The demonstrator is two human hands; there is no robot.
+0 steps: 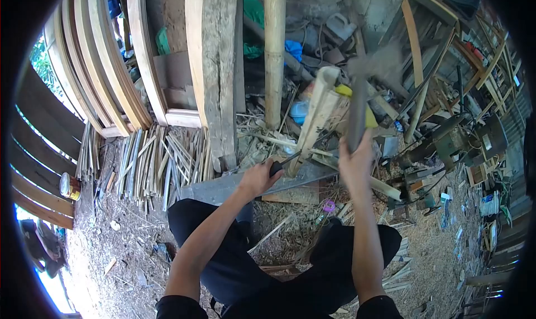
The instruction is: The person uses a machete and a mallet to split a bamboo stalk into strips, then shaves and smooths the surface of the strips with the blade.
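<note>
My left hand [257,179] is closed round the black handle [274,169] of a bladed tool. Its thin dark blade [291,158] reaches up and right to the lower part of a split bamboo piece [317,115], which stands tilted in front of me. My right hand [356,156] grips a hammer [357,115] by the lower end of its handle. The hammer is raised to the right of the bamboo, its head smeared by motion. Below both hands a grey plank [223,189] lies across, beyond my knees.
Bundled wooden strips [148,165] lie at left, below leaning wooden frames [137,56]. A timber post [219,73] and a bamboo pole [273,56] stand ahead. Machinery [452,143] sits at right. Shavings cover the floor [441,246]; a purple item [329,206] lies beyond the plank's near side.
</note>
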